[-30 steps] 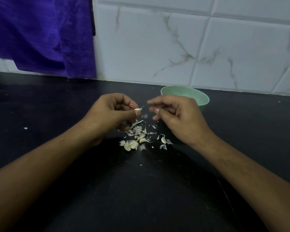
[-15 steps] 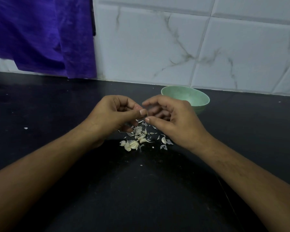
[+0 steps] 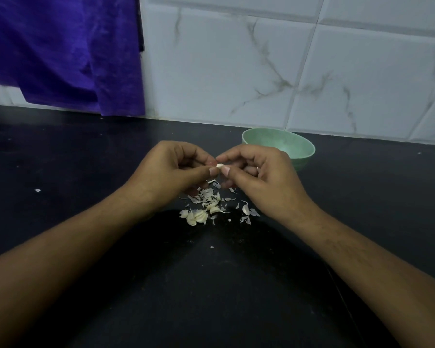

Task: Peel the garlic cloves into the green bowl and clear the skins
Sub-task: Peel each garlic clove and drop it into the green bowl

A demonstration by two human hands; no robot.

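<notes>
Both the left hand [image 3: 171, 169] and right hand [image 3: 256, 172] pinch one small pale garlic clove [image 3: 220, 166], probably half-peeled, above the skins, and the round green bowl [image 3: 296, 149] stands just behind the right hand.

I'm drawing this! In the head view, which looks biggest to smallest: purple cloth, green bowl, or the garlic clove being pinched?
1. purple cloth, largest, though cut off by the frame
2. green bowl, partly hidden
3. garlic clove, smallest
</notes>
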